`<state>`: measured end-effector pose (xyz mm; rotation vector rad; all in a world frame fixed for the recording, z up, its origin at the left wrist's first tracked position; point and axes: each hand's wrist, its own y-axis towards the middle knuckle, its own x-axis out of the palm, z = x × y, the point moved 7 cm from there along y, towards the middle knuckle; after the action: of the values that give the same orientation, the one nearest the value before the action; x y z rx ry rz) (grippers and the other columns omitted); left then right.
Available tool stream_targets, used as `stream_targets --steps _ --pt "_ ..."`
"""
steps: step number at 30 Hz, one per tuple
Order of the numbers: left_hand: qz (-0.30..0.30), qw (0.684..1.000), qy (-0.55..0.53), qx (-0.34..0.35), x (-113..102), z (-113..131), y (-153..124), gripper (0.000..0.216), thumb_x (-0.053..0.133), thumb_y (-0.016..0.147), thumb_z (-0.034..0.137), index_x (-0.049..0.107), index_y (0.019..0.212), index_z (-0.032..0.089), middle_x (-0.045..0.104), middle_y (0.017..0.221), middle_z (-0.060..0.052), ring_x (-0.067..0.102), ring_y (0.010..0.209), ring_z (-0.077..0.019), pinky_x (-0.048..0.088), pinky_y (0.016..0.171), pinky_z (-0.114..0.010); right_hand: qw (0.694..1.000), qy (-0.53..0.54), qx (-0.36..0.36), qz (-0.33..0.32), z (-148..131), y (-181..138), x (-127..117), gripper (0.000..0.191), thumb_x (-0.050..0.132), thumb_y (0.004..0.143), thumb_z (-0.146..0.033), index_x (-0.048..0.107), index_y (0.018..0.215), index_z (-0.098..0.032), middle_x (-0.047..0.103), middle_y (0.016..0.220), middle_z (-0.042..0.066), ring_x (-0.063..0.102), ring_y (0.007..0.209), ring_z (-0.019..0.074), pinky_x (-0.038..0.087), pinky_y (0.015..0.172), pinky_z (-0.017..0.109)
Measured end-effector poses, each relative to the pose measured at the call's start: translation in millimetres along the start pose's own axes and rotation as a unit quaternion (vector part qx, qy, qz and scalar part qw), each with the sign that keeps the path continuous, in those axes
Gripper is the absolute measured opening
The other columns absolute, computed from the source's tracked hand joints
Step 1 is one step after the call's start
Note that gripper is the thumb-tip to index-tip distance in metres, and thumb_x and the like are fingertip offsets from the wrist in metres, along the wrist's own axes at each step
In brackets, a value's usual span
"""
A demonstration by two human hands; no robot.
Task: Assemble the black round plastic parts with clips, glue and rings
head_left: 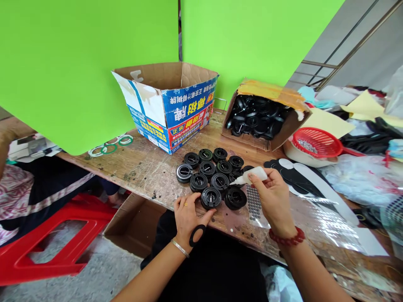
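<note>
My right hand point(273, 197) is wrapped round a small white squeeze bottle point(252, 175), its thin nozzle tilted down to the left over the black round parts. Thumb and fingers of my left hand point(189, 216) curve around the nearest black round part point(210, 197), gripping its sides on the table. Several more black round parts point(207, 168) stand close together behind it, some apparently stacked, each with a slotted centre. A flat black ring point(197, 235) lies against the back of my left wrist. Beside the bottle hand is a sheet of small grey dots point(254, 203).
A blue and white carton point(189, 113) stands at the back of the wooden table point(135, 167). A tipped box point(270, 90) holds black parts. To the right are a red basket point(315, 142), black and white cut pieces and clear plastic. A person sits left, near a red stool point(63, 235).
</note>
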<state>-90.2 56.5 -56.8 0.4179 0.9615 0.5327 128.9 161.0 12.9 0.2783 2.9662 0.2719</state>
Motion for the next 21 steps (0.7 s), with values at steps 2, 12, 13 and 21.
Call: stream_targets --steps 2,12,13,21 --pt "0.000 1.000 0.003 0.000 0.2 -0.3 -0.1 0.052 0.081 0.071 0.043 0.056 0.111 0.020 0.072 0.098 -0.007 0.066 0.090 -0.0269 0.042 0.091 -0.044 1.000 -0.007 -0.017 0.001 -3.7 0.9 1.8 0.036 0.079 0.070 -0.044 0.059 0.088 -0.021 0.069 0.079 0.002 0.064 0.069 0.0177 0.051 0.064 0.032" --pt "0.004 1.000 0.010 0.004 -2.1 2.2 1.9 0.048 0.079 0.072 0.043 0.056 0.109 0.021 0.073 0.097 -0.006 0.066 0.088 -0.0265 0.043 0.088 -0.043 0.989 -0.122 -0.076 -0.016 -3.8 -4.2 15.1 0.029 0.071 0.079 -0.044 0.057 0.090 -0.021 0.066 0.080 0.001 0.059 0.069 0.0171 0.049 0.063 0.032" --pt "0.005 1.000 0.009 0.005 -2.1 2.3 1.9 0.048 0.079 0.072 0.043 0.056 0.109 0.021 0.073 0.097 -0.006 0.066 0.088 -0.0265 0.043 0.088 -0.043 0.988 -0.133 -0.081 -0.017 -4.2 -4.6 15.8 0.028 0.071 0.080 -0.043 0.057 0.090 -0.021 0.065 0.080 0.001 0.059 0.069 0.0169 0.049 0.062 0.031" --pt "0.002 1.000 0.006 0.004 -0.6 1.1 0.9 0.050 0.080 0.071 0.043 0.056 0.109 0.021 0.073 0.098 -0.007 0.066 0.090 -0.0273 0.042 0.089 -0.043 0.980 -0.164 -0.114 -0.016 -9.8 0.5 23.7 0.023 0.069 0.081 -0.039 0.056 0.089 -0.021 0.063 0.081 0.000 0.057 0.067 0.0161 0.046 0.063 0.031"
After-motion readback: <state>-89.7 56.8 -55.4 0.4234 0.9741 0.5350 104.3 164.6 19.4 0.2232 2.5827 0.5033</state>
